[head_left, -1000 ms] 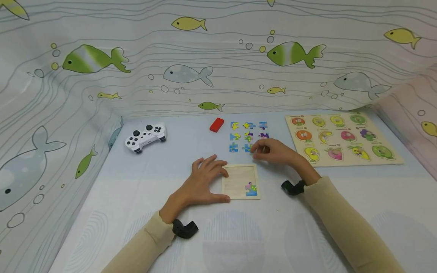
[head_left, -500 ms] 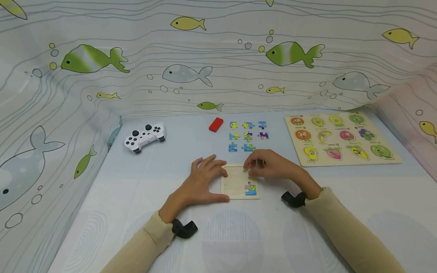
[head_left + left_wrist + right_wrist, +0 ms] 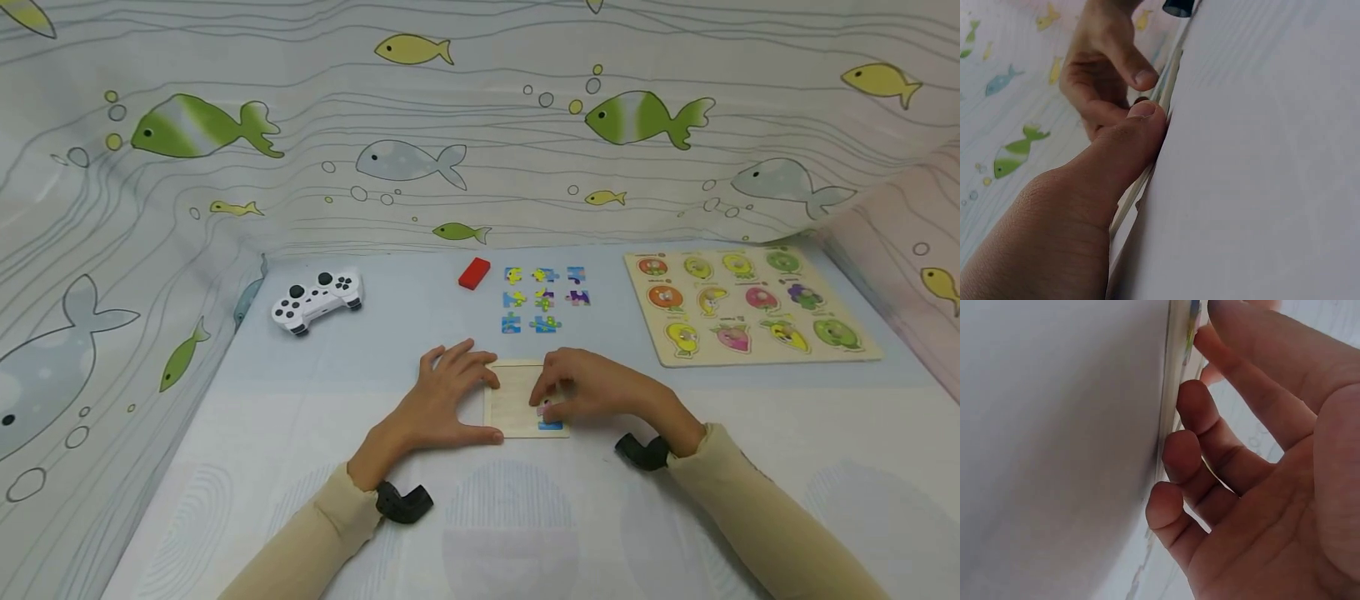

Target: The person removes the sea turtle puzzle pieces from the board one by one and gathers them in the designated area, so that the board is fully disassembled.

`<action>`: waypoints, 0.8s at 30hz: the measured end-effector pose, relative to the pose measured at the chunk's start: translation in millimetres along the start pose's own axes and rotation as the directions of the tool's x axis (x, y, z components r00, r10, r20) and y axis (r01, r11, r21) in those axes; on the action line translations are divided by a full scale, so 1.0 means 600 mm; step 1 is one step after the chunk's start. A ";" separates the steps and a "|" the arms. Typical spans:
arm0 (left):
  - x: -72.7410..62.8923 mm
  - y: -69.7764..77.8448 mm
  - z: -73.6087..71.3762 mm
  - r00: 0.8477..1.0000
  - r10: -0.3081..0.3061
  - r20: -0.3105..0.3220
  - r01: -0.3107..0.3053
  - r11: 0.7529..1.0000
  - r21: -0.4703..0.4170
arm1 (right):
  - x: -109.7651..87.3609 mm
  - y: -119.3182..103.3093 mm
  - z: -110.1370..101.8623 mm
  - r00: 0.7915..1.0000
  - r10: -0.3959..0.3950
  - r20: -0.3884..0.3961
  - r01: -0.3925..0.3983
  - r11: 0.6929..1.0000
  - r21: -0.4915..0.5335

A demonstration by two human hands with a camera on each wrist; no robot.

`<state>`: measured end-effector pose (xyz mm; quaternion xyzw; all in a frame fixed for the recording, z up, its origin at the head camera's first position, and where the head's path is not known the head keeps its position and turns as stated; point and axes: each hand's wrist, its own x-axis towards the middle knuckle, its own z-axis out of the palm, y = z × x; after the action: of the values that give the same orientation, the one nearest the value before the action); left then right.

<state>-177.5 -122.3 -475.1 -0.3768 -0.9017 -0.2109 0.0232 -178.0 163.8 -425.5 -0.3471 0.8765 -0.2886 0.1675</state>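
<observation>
A small square wooden puzzle tray (image 3: 501, 408) lies on the table in the head view, with one pink-and-blue jigsaw piece (image 3: 550, 425) in its near right corner. My left hand (image 3: 438, 408) holds the tray along its left side, thumb at the near edge and fingertips at the far left corner. The left wrist view shows that thumb (image 3: 1144, 112) against the tray's edge. Over the tray's right part is my right hand (image 3: 592, 386), thumb and index fingertips right at the piece and partly covering it. Its other fingers are loosely bent in the right wrist view.
Several loose jigsaw pieces (image 3: 546, 324) lie in rows beyond the tray. A red block (image 3: 474, 273) sits just left of them. At the far left is a white game controller (image 3: 318, 300), and a fruit puzzle board (image 3: 750, 312) lies to the right.
My right hand has moved from beside the loose pieces toward me and over the tray, down to the jigsaw piece in the corner. My left hand has stayed on the tray.
</observation>
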 end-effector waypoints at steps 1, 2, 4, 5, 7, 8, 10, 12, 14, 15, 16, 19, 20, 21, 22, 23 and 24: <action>0.000 0.000 0.000 1.000 0.001 0.000 -0.001 1.000 -0.001 | 0.000 -0.001 0.000 1.000 0.001 0.006 -0.001 1.000 -0.001; 0.000 0.000 -0.001 1.000 0.001 0.000 -0.001 1.000 0.000 | 0.000 -0.002 0.000 1.000 -0.004 0.011 0.004 1.000 -0.001; 0.000 0.000 -0.001 1.000 -0.001 0.001 0.001 1.000 0.002 | -0.001 -0.004 -0.001 1.000 -0.012 0.016 0.012 1.000 0.002; 0.000 0.000 -0.001 1.000 -0.002 0.003 0.002 1.000 0.000 | -0.002 -0.005 -0.001 1.000 -0.016 0.019 0.016 1.000 0.004; 0.000 0.000 -0.001 1.000 -0.005 0.007 0.005 1.000 -0.004 | -0.002 -0.006 -0.001 0.999 -0.025 0.025 0.025 1.000 0.007; 0.000 0.000 0.000 1.000 -0.007 0.010 0.007 1.000 -0.003 | -0.002 -0.006 -0.001 0.999 -0.030 0.028 0.030 1.000 0.006; 0.000 0.000 0.000 1.000 -0.009 0.014 0.009 1.000 -0.003 | -0.003 -0.007 0.000 0.999 -0.033 0.036 0.033 0.999 0.005; 0.000 0.001 0.001 1.000 -0.011 0.014 0.011 1.000 -0.002 | -0.003 -0.006 0.001 0.998 -0.038 0.043 0.038 0.999 -0.003; 0.000 0.001 0.000 1.000 -0.012 0.012 0.011 1.000 0.001 | -0.002 -0.006 0.002 0.998 -0.040 0.050 0.041 0.999 -0.012; 0.000 0.002 0.000 1.000 -0.011 0.010 0.011 1.000 0.001 | -0.002 -0.006 0.002 0.998 -0.040 0.053 0.041 0.999 -0.016; 0.001 0.002 0.000 1.000 -0.011 0.009 0.011 1.000 0.001 | -0.002 -0.006 0.003 0.998 -0.039 0.056 0.040 0.999 -0.020; 0.001 0.003 -0.001 1.000 -0.012 0.008 0.012 1.000 -0.004 | -0.002 -0.006 0.003 0.997 -0.029 0.065 0.030 0.999 -0.022; 0.001 0.002 0.000 1.000 -0.013 0.009 0.013 1.000 -0.004 | -0.002 -0.006 0.004 0.997 -0.025 0.067 0.026 0.999 -0.018; 0.001 0.002 0.001 1.000 -0.012 0.009 0.012 1.000 -0.004 | -0.002 -0.006 0.004 0.997 -0.022 0.070 0.023 1.000 -0.015; 0.001 0.002 0.001 1.000 -0.013 0.009 0.013 1.000 -0.004 | -0.003 -0.006 0.004 0.997 -0.021 0.072 0.022 1.000 -0.010; 0.001 0.002 0.002 1.000 -0.013 0.010 0.013 1.000 -0.004 | -0.003 -0.006 0.004 0.997 -0.020 0.074 0.020 1.000 -0.003; 0.001 0.001 0.003 1.000 -0.013 0.009 0.013 1.000 -0.003 | -0.003 -0.006 0.005 0.997 -0.019 0.075 0.019 1.000 0.002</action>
<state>-177.5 -120.7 -476.1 -0.3720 -0.9038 -0.2106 0.0172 -173.6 162.1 -425.3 -0.3659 0.8660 -0.2774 0.1979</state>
